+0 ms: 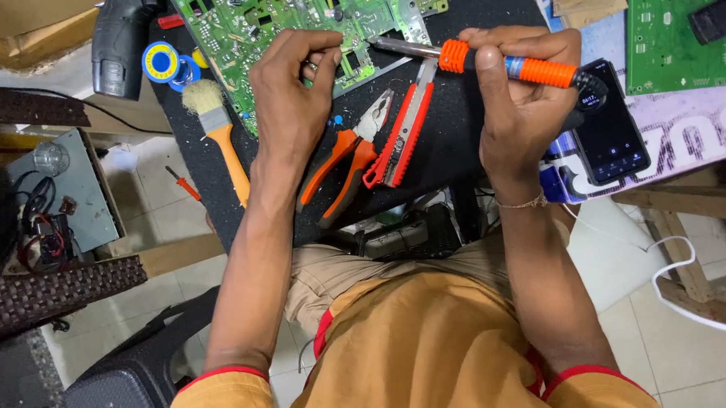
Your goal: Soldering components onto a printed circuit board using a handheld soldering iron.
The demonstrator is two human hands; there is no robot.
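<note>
My right hand (516,104) grips a soldering iron (539,70) with an orange and blue handle, its metal tip pointing left toward a green circuit board (257,8). That board lies on a black mat (451,142). My left hand (290,99) rests with curled fingers on the board's near edge, holding it down. Whether a thin piece of solder is pinched in those fingers I cannot tell.
Orange-handled pliers (340,165) and a red utility knife (403,131) lie between my hands. A brush (217,124), a solder spool (162,61) and a black power drill (122,25) sit at the left. A phone (611,131) and a second green board (675,42) are at the right.
</note>
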